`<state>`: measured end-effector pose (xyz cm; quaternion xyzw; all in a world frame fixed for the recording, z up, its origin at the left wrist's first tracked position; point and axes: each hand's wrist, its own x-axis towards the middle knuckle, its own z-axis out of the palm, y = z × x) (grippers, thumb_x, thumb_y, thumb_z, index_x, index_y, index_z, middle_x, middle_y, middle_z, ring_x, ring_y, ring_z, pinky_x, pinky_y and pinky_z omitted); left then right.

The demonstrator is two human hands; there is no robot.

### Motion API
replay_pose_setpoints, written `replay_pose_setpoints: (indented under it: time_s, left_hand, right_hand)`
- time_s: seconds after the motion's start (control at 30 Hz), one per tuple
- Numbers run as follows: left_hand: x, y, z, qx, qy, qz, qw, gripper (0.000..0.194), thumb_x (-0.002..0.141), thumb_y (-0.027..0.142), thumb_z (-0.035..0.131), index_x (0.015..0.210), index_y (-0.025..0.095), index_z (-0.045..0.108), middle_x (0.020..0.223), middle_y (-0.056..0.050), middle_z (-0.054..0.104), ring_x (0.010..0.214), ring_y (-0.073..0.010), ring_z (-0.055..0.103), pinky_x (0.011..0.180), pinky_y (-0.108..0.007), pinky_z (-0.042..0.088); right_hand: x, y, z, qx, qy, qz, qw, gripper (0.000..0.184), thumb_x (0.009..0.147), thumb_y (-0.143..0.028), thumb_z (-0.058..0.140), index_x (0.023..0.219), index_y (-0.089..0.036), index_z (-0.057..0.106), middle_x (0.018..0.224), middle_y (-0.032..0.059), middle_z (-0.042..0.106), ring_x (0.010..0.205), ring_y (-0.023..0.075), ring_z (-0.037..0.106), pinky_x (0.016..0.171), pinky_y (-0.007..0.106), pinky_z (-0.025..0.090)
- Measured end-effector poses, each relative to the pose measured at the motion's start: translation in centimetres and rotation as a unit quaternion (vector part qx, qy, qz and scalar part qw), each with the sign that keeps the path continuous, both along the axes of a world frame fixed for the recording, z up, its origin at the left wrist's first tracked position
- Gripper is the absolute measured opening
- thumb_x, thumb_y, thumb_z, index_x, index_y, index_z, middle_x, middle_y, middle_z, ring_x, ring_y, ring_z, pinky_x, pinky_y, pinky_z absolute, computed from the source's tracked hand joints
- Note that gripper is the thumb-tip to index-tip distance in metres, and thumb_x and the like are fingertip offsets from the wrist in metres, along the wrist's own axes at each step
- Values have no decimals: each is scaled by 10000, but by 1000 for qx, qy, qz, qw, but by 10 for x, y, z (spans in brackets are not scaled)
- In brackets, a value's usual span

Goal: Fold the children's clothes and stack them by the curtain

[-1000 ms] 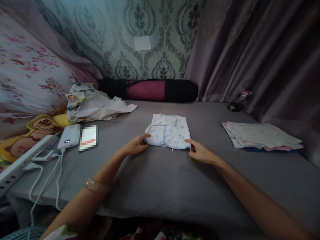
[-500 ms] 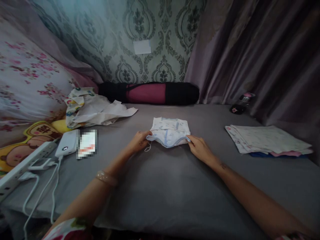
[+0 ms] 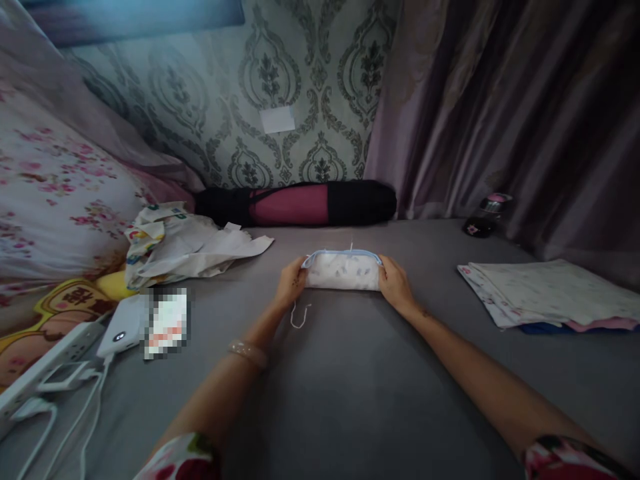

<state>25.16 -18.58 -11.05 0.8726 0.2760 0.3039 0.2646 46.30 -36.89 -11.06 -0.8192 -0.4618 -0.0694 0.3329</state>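
Observation:
A small white baby garment point(image 3: 343, 270) with light-blue trim lies folded into a narrow bundle on the grey bed sheet point(image 3: 350, 373). My left hand point(image 3: 291, 283) pinches its left end, fingers closed on the cloth. At the other end, my right hand point(image 3: 395, 283) grips the fabric the same way. A thin white tie string point(image 3: 299, 315) trails from the garment onto the sheet below my left hand. A pale bangle point(image 3: 247, 351) sits on my left wrist.
A stack of folded clothes point(image 3: 550, 293) lies at the right. Crumpled clothes point(image 3: 190, 243) sit at the left, near a floral pillow point(image 3: 60, 193). A power bank point(image 3: 123, 330), power strip point(image 3: 45, 363) and cables are at the near left. A black-pink bolster point(image 3: 300, 202) lines the wall; a bottle point(image 3: 487, 213) lies by the curtain.
Both hands lifted the garment's near edge and folded it away from me onto its far half. The garment is now a narrow bundle. The camera tilted so the scene sits lower.

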Motion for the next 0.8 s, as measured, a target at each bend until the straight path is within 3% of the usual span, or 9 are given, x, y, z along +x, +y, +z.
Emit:
replay_pose_setpoints:
  time_s: [0.27,0.4,0.67,0.8]
  left_hand:
    - [28,17,-8,-12,46,49,998,331,852,114,432,1113,152,631,930,-72,690,872,-188,617,799,-278,457]
    - [37,23,-17,19,76,56,995,341,855,105,416,1115,140,634,973,-88,672,916,-205,609,828,-303,455]
    - [48,36,-34,49,106,111,987,269,865,174,438,1013,169,663,926,-101,647,897,-198,605,821,-303,463]
    - [50,39,-35,19,140,151,978,239,893,244,431,944,157,647,907,-113,668,897,-213,620,789,-301,452]
  right_hand:
    - [13,19,-1,-119,-45,-26,992,393,949,-190,283,1261,-226,519,1171,100,591,979,224,588,815,317,433]
    - [17,23,-1,-174,-51,-44,983,367,967,-206,272,1217,-212,541,1157,112,590,958,218,593,797,317,427]
    - [26,30,-7,-188,-34,-73,979,348,986,-293,285,1147,-180,572,1160,131,597,1004,226,590,794,317,439]
    - [29,33,-9,-184,-28,-93,978,337,975,-290,321,1128,-155,588,1146,151,612,1012,232,605,804,315,444]
